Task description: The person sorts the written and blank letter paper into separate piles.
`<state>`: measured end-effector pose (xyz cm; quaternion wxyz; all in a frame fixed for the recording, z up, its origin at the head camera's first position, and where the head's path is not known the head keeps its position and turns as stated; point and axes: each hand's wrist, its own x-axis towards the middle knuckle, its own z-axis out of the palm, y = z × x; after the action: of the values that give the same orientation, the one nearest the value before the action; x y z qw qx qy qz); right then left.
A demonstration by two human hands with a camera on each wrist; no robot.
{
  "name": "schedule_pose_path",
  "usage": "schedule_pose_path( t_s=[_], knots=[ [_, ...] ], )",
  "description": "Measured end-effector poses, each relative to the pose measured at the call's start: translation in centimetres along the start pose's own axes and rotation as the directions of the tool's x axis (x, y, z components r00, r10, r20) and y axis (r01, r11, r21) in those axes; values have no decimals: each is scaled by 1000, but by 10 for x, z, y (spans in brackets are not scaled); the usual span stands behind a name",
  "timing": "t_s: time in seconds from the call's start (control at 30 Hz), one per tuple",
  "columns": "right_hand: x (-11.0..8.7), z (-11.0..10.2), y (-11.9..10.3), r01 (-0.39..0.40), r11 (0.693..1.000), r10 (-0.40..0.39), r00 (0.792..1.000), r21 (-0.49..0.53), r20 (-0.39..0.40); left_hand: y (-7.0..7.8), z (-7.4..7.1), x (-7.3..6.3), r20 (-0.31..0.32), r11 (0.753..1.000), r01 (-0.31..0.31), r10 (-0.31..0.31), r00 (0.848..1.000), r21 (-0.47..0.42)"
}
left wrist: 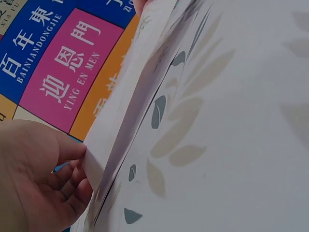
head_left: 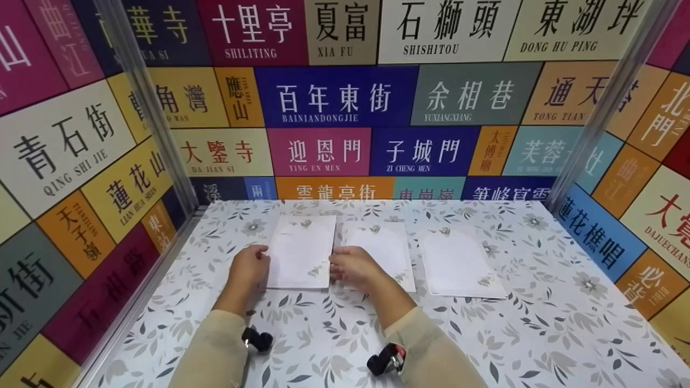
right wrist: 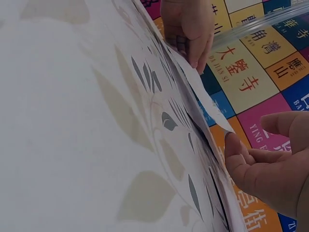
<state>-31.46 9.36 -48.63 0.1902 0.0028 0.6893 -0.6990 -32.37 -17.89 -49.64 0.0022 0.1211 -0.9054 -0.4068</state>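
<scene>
Three white sheets with printed flower sprigs in their corners lie in a row on the table. The left sheet of paper (head_left: pixel 299 253) is between my two hands; its near edge looks slightly raised, with a dark gap under it in the left wrist view. My left hand (head_left: pixel 248 272) pinches its left edge, thumb against the paper (left wrist: pixel 99 150) and the other fingers curled below. At the right edge, my right hand (head_left: pixel 356 267) touches the paper with a fingertip (right wrist: pixel 233 144), another finger standing apart from it. The right hand partly covers the middle sheet (head_left: pixel 380 250).
Further right lies the third sheet (head_left: pixel 461 261), apart from the hands. A white cloth with a grey leaf pattern (head_left: pixel 323 339) covers the table. Colourful panels with Chinese place names (head_left: pixel 334 97) stand behind and at both sides, with clear corner posts (head_left: pixel 590 108).
</scene>
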Motion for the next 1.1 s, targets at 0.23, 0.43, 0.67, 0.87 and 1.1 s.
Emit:
schedule_pose_path(
  t_s=[0.23, 0.43, 0.67, 0.87, 1.1],
  knots=[
    [1, -4, 2, -36, 999, 35, 999, 25, 32, -3, 2, 0, -12, 994, -17, 18, 1000, 110],
    [-2, -11, 7, 8, 1000, -8, 1000, 30, 10, 0, 5, -6, -48, 993, -48, 53, 997, 107],
    [-14, -34, 4, 23, 996, -31, 995, -81, -96, 13, 18, -9, -69, 997, -76, 75, 995, -10],
    [-18, -58, 2, 31, 991, -43, 995, -127, -95, 28, 36, -11, -71, 984, -173, 171, 983, -30],
    [-23, -84, 0, 2, 991, -20, 991, -131, -134, 50, 56, -13, -36, 986, -167, 166, 985, -9]
  ],
)
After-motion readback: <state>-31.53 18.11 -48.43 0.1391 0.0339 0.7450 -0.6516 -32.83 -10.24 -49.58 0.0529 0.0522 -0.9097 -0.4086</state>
